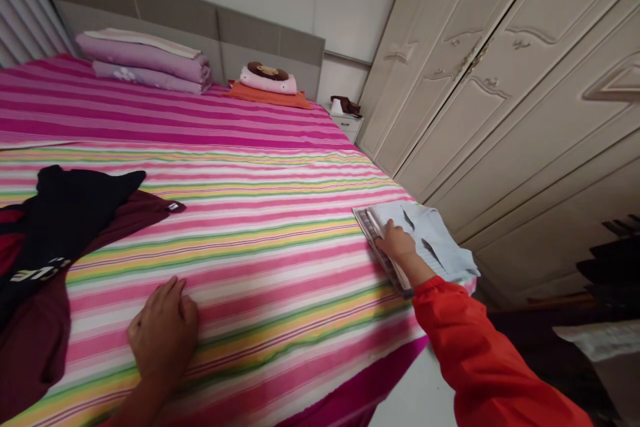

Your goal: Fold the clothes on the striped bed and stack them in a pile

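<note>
My right hand (399, 243), in a red sleeve, rests on a light blue folded garment (443, 230) near the bed's right edge. Its fingers lie over the garment's left side, where grey and pale folded cloth (383, 255) shows. At the lower left, my left hand (164, 332) lies palm down on the striped bed sheet (280, 287) and holds nothing. Its fingers lie close together, tips partly hidden from view. Left of it are a black garment (83, 207) with pale lettering and a maroon garment (45, 353), loosely heaped.
Folded lilac bedding (150, 63) and a pink folded item on orange cloth (270, 95) sit by the grey headboard (270, 37). Cream wardrobe doors (475, 100) line the right side. A small white nightstand (347, 124) stands beyond the bed. Dark items (610, 267) are at far right.
</note>
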{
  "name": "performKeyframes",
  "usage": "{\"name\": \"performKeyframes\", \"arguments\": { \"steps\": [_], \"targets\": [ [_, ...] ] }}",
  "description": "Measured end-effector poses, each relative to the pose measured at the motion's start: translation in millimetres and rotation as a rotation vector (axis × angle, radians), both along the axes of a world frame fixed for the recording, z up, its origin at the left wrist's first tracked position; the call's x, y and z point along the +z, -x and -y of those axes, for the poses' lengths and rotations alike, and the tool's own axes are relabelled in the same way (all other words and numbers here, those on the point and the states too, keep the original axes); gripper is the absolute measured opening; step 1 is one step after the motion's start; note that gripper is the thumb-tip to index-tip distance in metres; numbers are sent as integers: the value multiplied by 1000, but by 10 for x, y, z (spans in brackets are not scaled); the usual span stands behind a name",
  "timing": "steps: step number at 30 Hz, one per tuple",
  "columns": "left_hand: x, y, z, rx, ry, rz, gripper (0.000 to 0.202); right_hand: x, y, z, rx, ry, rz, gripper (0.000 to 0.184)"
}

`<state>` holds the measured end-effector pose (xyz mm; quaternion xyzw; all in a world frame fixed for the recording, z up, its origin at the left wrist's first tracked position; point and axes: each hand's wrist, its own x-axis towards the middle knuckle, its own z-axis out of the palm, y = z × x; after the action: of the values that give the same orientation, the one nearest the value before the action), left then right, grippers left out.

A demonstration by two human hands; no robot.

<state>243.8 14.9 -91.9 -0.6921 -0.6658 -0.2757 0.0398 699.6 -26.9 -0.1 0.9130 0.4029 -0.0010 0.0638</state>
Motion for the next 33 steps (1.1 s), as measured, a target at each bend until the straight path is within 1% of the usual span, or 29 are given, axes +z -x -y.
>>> {"name": "performKeyframes", "arguments": {
  "steps": [3,5,7,10,13,15,19,24,27,29,33],
  "targets": [
    [4,-5,5,-2,0,13,42,83,-135,-3,48,53,-32,63],
    [16,-13,8,2,4,22,40,84,-171,2,51,70,-29,66],
    [30,-23,8,8,5,26,39,40,-144,-4,27,63,-5,70],
    [47,-32,8,8,10,23,40,-66,-27,-41,-32,19,54,74],
    [54,-31,15,4,29,21,41,-147,72,-87,-66,-27,104,72],
    [56,-30,21,3,35,24,42,-165,79,-105,-61,-40,113,71],
    [57,-38,30,9,33,40,45,-118,-35,-86,-5,-35,84,69],
    [49,-50,31,19,28,55,46,46,-199,32,28,-49,78,69],
    [48,-49,36,28,29,58,44,126,-216,133,27,-74,80,71],
    [57,-49,38,25,33,56,44,126,-168,194,28,-91,84,71],
    [84,-54,39,11,55,58,43,22,15,237,67,-76,97,68]
  ]
}}
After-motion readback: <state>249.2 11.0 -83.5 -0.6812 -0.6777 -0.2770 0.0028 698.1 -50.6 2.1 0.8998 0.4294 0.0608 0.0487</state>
